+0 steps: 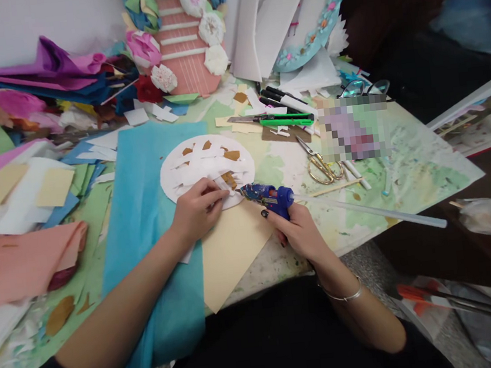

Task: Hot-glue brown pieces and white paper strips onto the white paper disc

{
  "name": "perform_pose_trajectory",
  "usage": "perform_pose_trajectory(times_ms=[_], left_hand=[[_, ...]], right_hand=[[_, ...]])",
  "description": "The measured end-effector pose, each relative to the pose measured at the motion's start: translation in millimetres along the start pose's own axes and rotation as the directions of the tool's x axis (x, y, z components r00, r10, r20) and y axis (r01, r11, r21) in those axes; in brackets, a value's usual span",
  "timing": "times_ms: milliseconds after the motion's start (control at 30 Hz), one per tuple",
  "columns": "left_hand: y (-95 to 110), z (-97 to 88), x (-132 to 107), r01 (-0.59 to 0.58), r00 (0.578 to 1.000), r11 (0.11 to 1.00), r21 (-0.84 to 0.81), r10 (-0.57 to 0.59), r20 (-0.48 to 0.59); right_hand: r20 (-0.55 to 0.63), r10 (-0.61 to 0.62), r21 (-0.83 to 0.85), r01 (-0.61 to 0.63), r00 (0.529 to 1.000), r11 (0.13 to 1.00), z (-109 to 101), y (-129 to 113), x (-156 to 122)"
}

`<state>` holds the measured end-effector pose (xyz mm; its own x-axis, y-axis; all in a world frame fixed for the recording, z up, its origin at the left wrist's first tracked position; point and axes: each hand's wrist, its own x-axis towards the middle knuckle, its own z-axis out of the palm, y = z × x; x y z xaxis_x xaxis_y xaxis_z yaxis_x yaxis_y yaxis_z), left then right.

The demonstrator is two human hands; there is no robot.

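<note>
A white paper disc (177, 162), with raised white strips and brown paper pieces (232, 155) on it, lies partly on blue crepe paper (139, 177) and partly on a cream sheet (230, 250). My left hand (199, 209) rests at the disc's lower edge, its thumb and index finger closed on the paper there; the other fingers are partly hidden. In my right hand (298, 228) is a blue hot glue gun (273, 195). Its nozzle points left, close to my left fingertips and the disc's edge. A long clear glue stick (375, 211) sticks out from its back.
Beyond the disc lie a green utility knife (287, 121), black markers (280, 98) and gold-handled scissors (323, 167). Coloured paper scraps (27, 242) cover the left side. A pink panel with paper flowers (189, 67) and a round blue-rimmed piece (314, 48) stand at the back.
</note>
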<state>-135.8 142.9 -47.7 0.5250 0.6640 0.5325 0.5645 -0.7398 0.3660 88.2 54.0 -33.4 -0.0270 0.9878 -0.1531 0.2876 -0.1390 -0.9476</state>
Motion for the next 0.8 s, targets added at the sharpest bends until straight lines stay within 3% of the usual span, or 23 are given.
perform_pose_trajectory(times_ms=[333,600,800], left_hand=[[0.4,-1.0,1.6,-0.003,1.000,0.999,-0.046,0.002,-0.016],[2.9,-1.6,0.4,-0.037,0.999,0.999,0.006,0.036,0.037],[2.6,-2.6,0.6,-0.024,1.000,0.999,-0.035,0.025,0.007]], right_hand=[[0.010,-0.092,-0.127,0.093,0.996,0.988,2.0,-3.5,3.5],[0.014,-0.093,-0.157,0.094,0.996,0.983,1.8,-4.5,3.1],[-0.004,-0.063,-0.145,0.061,0.998,0.988,0.2,-3.3,1.5]])
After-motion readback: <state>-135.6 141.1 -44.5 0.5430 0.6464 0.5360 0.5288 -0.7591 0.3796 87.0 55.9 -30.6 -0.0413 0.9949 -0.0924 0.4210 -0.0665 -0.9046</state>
